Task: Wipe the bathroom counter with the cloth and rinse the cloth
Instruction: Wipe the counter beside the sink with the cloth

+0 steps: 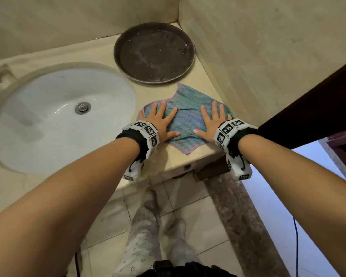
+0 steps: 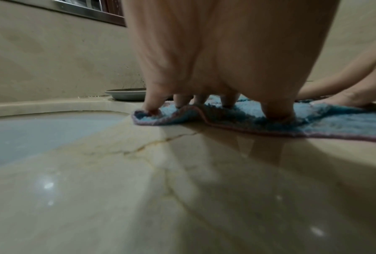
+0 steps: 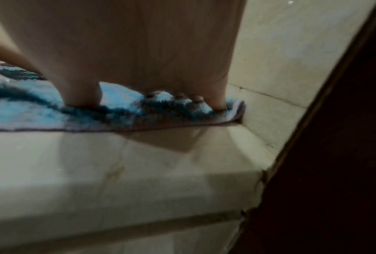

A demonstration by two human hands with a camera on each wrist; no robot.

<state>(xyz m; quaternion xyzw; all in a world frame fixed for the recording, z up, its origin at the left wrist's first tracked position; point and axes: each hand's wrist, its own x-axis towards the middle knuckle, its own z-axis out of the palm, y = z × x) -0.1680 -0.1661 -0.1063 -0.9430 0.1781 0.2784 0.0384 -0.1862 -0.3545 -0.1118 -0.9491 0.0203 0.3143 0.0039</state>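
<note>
Cloth [image 1: 185, 108] flat on counter [image 1: 162, 156]; both hands' spread fingers [image 1: 162, 107] press it.

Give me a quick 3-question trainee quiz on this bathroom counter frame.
1. True or false: both hands lie flat on the cloth.
2. What sits behind the cloth in the corner? A) brown tray B) soap bottle C) cup
3. Fill in: the sink is on the cloth's ____ side.

Key: 1 true: left hand and right hand press it with straight fingers. 2 A, the tray. 3 left.
</note>
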